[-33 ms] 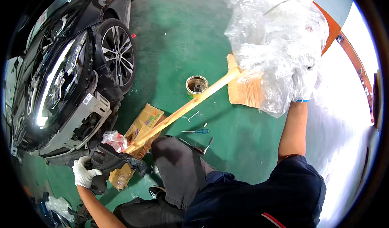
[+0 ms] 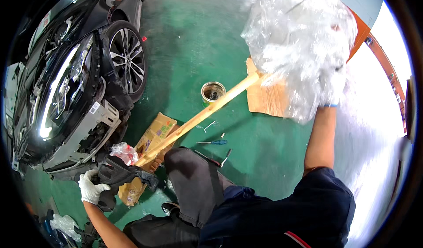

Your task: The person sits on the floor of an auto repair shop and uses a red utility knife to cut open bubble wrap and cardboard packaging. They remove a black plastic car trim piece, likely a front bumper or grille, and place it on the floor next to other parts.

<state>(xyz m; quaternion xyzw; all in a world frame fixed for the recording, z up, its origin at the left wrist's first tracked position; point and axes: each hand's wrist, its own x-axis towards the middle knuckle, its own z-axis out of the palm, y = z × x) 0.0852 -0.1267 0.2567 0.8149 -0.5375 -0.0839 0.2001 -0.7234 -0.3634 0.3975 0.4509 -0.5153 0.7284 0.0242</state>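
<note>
My left hand [image 2: 92, 188], in a white knitted glove, grips the edge of a black plastic car part [image 2: 115, 174] beneath the car's front corner. Its thumb points right. Far out to the right, my right hand [image 2: 337, 88] is also gloved, with a blue cuff at the wrist. It holds a large crumpled bundle of clear plastic film [image 2: 299, 41], and the film and motion blur hide its fingers. Under the film lies a piece of cardboard [image 2: 265, 99]. One end of a long wooden pole [image 2: 198, 120] rests by that cardboard.
A black car [image 2: 61, 85] with its front bumper off stands at left, its wheel [image 2: 128, 63] facing me. On the green floor are an open tin [image 2: 213, 93], a blue-handled screwdriver [image 2: 213, 142], a ratchet [image 2: 226, 158] and a flattened cardboard box [image 2: 156, 135]. My knee [image 2: 189, 168] is beside them.
The plastic film has shifted slightly up and left and is more blurred. My right hand has moved a little, while my left hand stays in place.
</note>
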